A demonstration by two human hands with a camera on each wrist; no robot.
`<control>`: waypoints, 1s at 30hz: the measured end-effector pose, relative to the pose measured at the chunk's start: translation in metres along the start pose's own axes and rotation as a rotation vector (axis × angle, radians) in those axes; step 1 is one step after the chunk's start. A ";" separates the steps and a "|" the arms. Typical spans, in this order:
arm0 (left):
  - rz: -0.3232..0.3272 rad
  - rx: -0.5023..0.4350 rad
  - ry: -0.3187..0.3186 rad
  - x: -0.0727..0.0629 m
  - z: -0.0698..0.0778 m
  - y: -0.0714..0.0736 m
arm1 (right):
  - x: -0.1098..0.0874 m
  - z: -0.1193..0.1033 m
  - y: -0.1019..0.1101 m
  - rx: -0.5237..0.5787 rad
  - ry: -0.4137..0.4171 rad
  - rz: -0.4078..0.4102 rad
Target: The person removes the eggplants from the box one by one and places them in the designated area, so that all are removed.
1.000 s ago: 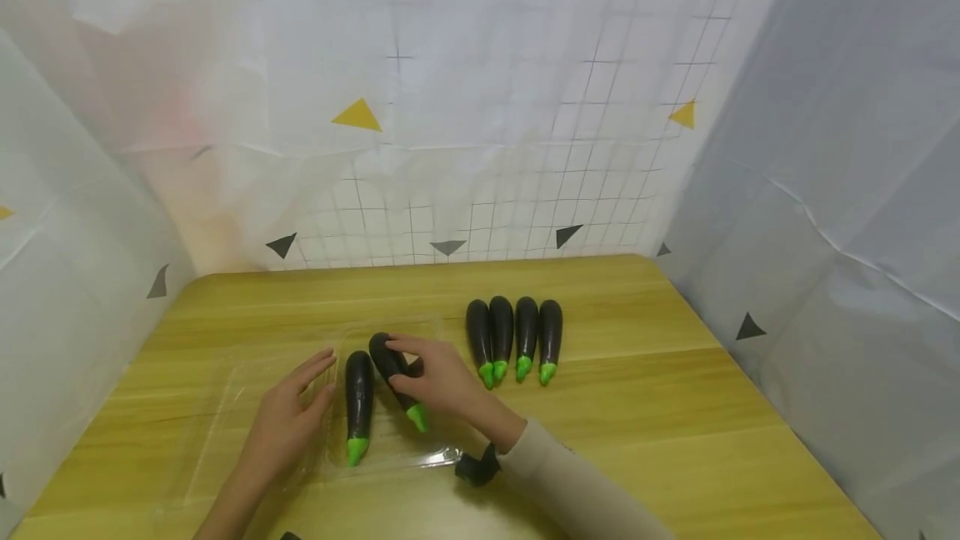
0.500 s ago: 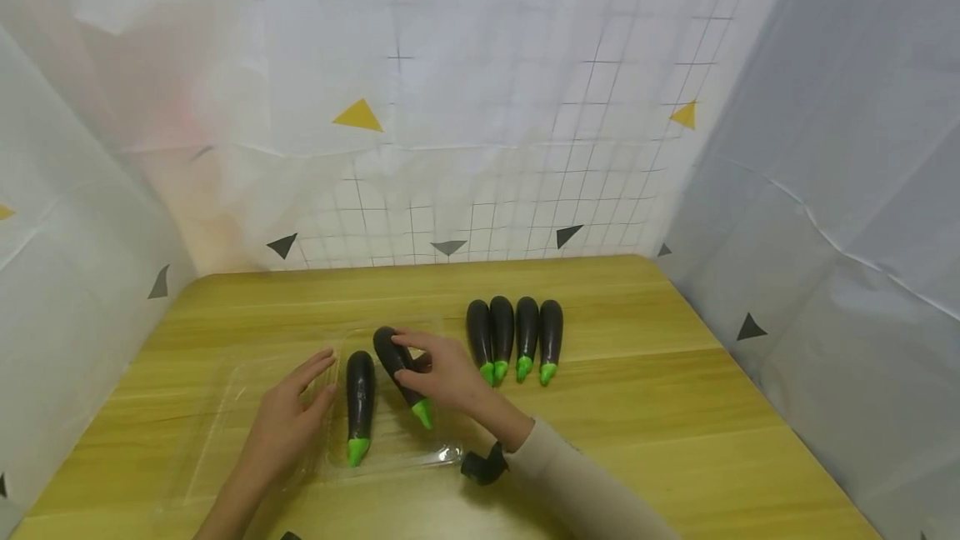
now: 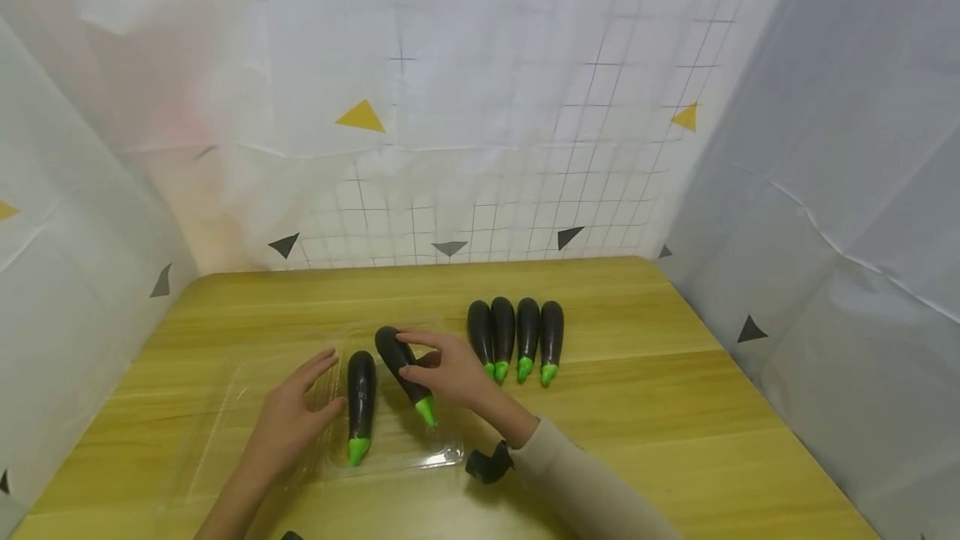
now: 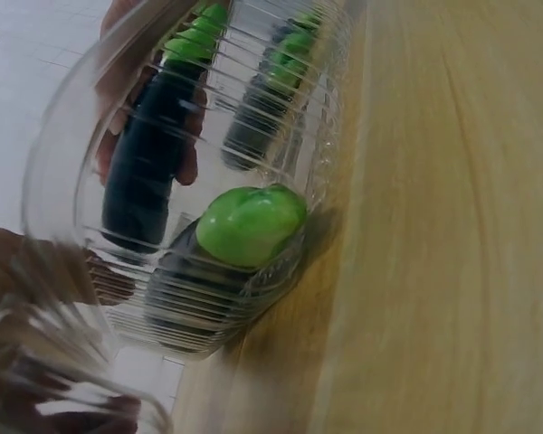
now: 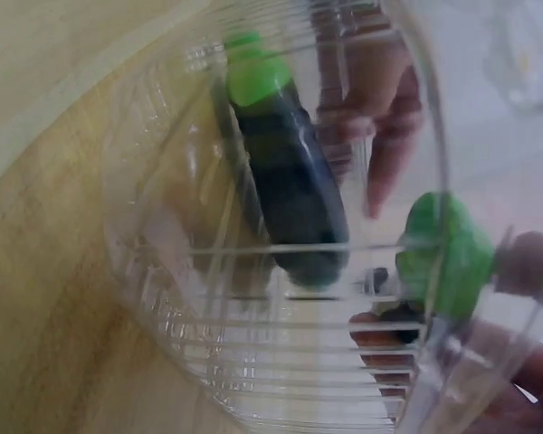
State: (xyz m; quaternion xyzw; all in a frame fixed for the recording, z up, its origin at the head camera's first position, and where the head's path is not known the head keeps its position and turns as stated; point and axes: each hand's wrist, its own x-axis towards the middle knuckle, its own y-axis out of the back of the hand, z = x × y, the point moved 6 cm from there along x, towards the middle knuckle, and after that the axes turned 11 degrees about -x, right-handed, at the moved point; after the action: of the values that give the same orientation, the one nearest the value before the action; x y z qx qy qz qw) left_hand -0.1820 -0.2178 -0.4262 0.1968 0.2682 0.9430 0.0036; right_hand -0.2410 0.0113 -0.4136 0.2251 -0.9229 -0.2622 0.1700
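Note:
My right hand (image 3: 457,369) pinches an eggplant (image 3: 397,361) with a green stem end, thumb on one side and fingers on the other. It is tilted over the right half of a clear plastic clamshell box (image 3: 405,467). A second eggplant (image 3: 361,394) lies inside that half, to the left of the held one. Next to it, my left hand (image 3: 288,419) rests at the box's middle fold, fingers extended and thumb reaching toward the lying eggplant. Through the ribbed plastic, the left wrist view shows the held eggplant (image 4: 149,158) above the lying eggplant's green end (image 4: 252,224).
Several more eggplants (image 3: 527,332) lie side by side on the wooden table (image 3: 645,423), right of the box. The box's other half (image 3: 225,407) lies spread out to the left. A black wrist mount (image 3: 489,463) sits under my right sleeve. White sheeting (image 3: 480,107) walls the table.
My right hand and the eggplant in it have shifted slightly up and to the right. My left thumb has stretched toward the lying eggplant, which stays in place.

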 end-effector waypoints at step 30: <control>0.000 -0.033 0.005 -0.002 0.003 0.001 | -0.013 0.004 0.052 -0.038 0.010 0.140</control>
State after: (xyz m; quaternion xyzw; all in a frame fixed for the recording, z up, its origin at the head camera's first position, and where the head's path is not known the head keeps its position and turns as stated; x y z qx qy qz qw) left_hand -0.1790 -0.2176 -0.4242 0.1944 0.2527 0.9478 0.0060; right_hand -0.2488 0.0592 -0.3903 0.1581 -0.9303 -0.2662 0.1967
